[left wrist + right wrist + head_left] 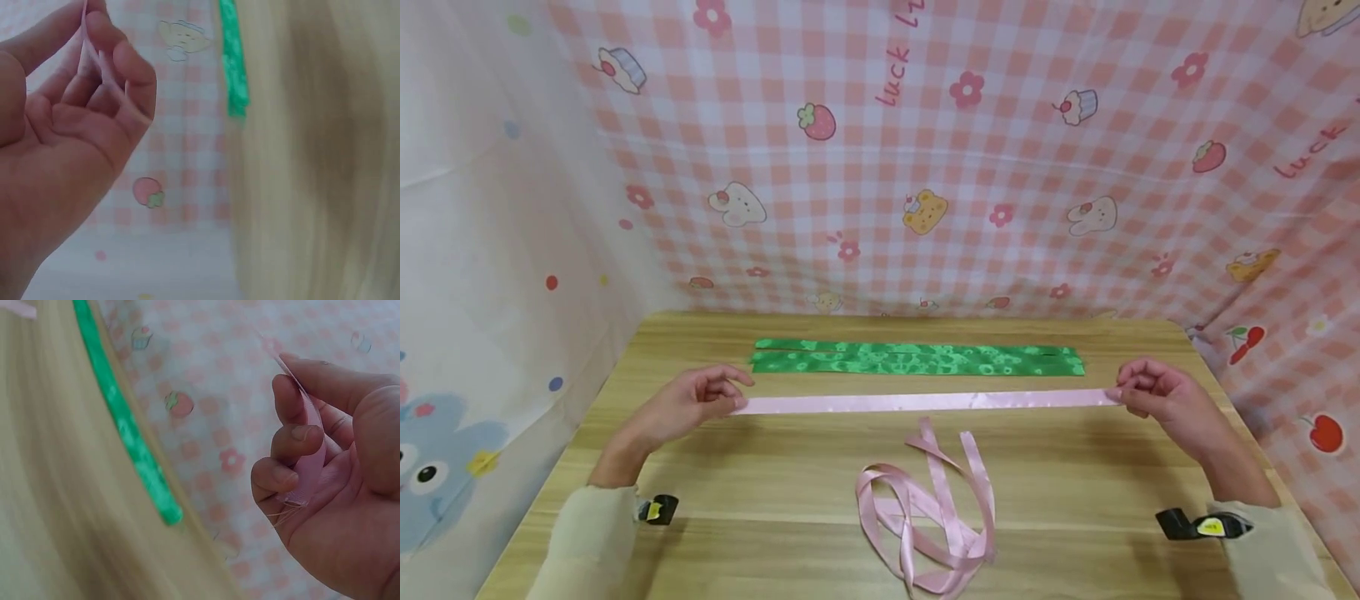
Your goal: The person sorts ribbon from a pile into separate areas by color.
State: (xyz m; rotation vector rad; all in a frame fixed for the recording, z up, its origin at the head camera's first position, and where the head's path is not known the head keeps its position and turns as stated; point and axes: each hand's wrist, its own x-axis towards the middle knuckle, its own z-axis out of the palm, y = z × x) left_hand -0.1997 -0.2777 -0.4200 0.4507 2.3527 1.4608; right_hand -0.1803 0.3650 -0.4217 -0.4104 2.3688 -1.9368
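A pink satin ribbon [925, 402] is stretched nearly straight from side to side between both hands. My left hand [703, 396] pinches it near one end between thumb and finger, and a short tail runs along the fingers in the left wrist view. At the other end my right hand [1157, 390] pinches the ribbon; its frayed tip [294, 499] lies inside the palm. Below the stretched length, a looped pile of pink ribbon [951, 533] lies on the table. Two green ribbon strips [917, 360] lie flat beyond it, side by side along the table's far part.
The wooden table [760, 500] ends at a far edge against a pink checked cloth [865, 183] with cartoon prints. A white printed cloth [490, 208] hangs at the left. Wrist-worn cameras sit on both sleeves, at the left [658, 509] and right.
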